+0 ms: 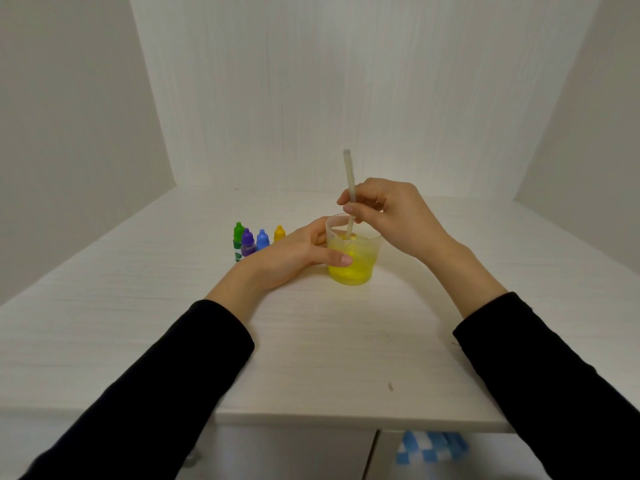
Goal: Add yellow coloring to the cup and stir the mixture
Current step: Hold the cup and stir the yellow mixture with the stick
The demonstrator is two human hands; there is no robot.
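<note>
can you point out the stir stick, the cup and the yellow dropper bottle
stir stick (349, 174): head view, on the bare upper shaft above the fingers
cup (360, 268): head view, on the yellow-filled front wall
yellow dropper bottle (279, 233): head view, on its yellow cap

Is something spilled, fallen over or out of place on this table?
Nothing stands out. The cup stands upright with no visible spill; the left hand steadies it, the right hand holds the stirring stick, and four dropper bottles stand upright.
</note>
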